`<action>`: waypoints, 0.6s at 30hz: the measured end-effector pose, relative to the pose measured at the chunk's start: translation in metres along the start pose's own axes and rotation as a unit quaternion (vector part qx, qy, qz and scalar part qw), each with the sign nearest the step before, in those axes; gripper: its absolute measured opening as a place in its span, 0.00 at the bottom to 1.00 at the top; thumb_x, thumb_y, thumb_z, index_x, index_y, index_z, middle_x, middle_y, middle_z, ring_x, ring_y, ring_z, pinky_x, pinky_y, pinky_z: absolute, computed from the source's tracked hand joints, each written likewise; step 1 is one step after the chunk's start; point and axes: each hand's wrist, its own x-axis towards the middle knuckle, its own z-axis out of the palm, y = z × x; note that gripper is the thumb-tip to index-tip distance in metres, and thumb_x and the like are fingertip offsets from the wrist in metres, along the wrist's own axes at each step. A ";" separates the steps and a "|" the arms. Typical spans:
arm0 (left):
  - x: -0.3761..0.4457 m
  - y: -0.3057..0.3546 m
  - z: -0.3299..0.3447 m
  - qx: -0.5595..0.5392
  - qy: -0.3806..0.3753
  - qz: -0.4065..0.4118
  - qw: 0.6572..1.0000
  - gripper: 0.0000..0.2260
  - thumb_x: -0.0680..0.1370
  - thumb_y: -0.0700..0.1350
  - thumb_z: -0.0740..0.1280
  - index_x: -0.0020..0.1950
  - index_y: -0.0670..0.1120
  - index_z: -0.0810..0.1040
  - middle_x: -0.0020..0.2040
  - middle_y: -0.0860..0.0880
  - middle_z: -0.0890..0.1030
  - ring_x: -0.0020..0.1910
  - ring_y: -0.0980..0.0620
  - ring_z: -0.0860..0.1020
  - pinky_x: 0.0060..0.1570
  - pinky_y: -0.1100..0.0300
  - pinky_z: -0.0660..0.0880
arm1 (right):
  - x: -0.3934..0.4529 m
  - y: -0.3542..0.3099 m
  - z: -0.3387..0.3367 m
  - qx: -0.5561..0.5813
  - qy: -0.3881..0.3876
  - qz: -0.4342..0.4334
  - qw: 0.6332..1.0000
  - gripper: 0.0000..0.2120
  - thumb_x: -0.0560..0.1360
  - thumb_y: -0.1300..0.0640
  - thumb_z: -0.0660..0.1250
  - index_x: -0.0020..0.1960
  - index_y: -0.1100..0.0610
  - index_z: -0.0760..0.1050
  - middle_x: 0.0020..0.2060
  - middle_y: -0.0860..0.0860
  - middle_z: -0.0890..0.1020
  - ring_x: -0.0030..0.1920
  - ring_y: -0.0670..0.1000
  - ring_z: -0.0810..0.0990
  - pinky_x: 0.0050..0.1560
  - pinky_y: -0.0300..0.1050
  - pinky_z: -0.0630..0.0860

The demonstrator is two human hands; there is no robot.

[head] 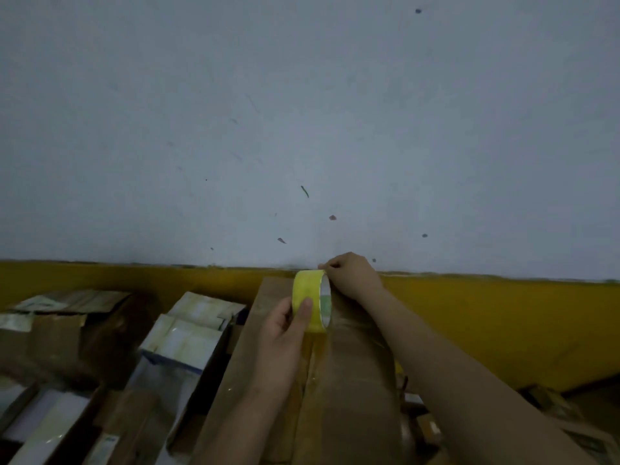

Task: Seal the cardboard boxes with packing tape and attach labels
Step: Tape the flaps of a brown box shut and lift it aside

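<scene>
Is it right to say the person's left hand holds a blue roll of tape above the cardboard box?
Not quite: the head view shows the roll of tape is yellow, not blue. The left hand does hold it above the cardboard box.

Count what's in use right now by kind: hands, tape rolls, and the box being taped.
Hands: 2, left and right
Tape rolls: 1, yellow
Box being taped: 1
Total: 4
</scene>
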 end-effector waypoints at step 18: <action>-0.009 -0.001 -0.001 -0.033 -0.020 0.080 0.996 0.19 0.77 0.51 0.67 0.47 0.34 0.79 0.38 0.33 0.77 0.36 0.43 0.75 0.35 0.53 0.73 | 0.020 0.005 -0.003 -0.025 -0.058 0.062 0.996 0.15 0.78 0.45 0.66 0.50 0.54 0.85 0.48 0.54 0.84 0.48 0.54 0.80 0.49 0.47 0.78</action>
